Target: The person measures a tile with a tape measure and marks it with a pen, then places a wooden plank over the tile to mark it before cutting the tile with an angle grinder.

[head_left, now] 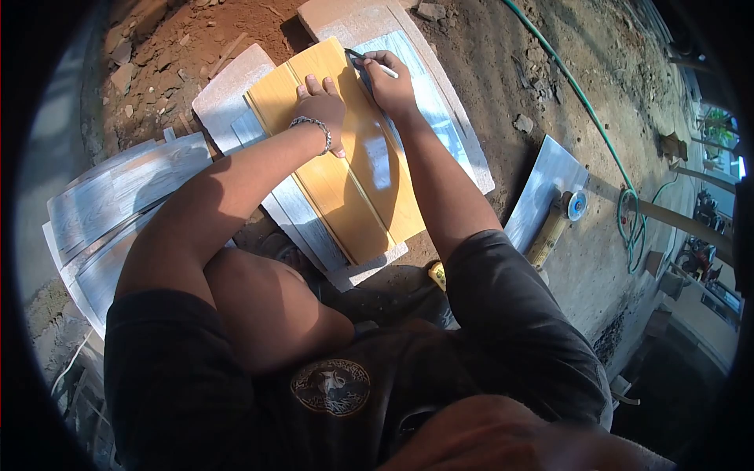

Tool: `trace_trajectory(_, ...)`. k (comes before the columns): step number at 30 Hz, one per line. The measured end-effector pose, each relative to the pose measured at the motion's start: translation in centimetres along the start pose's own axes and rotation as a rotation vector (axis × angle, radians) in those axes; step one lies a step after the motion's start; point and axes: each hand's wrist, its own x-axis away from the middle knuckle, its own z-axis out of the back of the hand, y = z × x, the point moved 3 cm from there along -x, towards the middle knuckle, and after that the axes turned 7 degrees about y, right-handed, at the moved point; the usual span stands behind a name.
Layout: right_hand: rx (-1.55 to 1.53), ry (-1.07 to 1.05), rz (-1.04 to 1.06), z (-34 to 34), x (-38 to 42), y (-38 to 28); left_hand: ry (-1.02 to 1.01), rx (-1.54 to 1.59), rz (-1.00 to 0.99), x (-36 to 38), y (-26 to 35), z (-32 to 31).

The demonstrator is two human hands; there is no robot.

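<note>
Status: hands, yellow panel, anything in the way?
Left hand spread flat on yellow panel. Right hand gripping pen, tip near panel's far right corner. Panel overlaps grey wood-look piece. Angle grinder off right, apparently not in the way.

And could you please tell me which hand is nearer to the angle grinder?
Right. The right hand, holding a pen, is ahead and to the left of the angle grinder, apart from it; the left hand rests on the yellow panel, farther left.
</note>
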Motion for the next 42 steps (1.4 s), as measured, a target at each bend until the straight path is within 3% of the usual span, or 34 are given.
trace_trajectory(7,0.081,-0.028,0.043,0.0,0.1,-0.4,-0.003,0.047,0.005,0.2,-0.2,0.0)
trace_trajectory(13,0.036,-0.042,-0.057,0.1,0.5,-0.8,-0.023,0.064,0.013,0.1,-0.1,0.0)
trace_trajectory(17,0.049,-0.029,0.032,0.1,0.3,-0.8,-0.026,0.054,0.036,-0.3,0.0,-0.3)
trace_trajectory(18,-0.009,-0.047,-0.127,0.3,1.1,-1.6,-0.009,0.112,0.081,-0.3,0.0,-0.6)
trace_trajectory(19,0.036,-0.047,0.028,0.1,-0.2,0.8,-0.023,0.068,0.084,-0.1,0.3,0.1)
trace_trajectory(21,0.071,0.028,0.143,0.5,0.0,0.4,-0.005,0.111,0.093,-0.3,0.7,-0.3)
trace_trajectory(27,0.156,0.173,0.249,0.3,0.4,0.9,0.018,0.104,0.064,-0.2,1.0,-0.7)
trace_trajectory(42,0.166,0.128,0.222,1.0,1.0,-0.1,0.015,0.11,0.058,-0.5,1.2,-0.9)
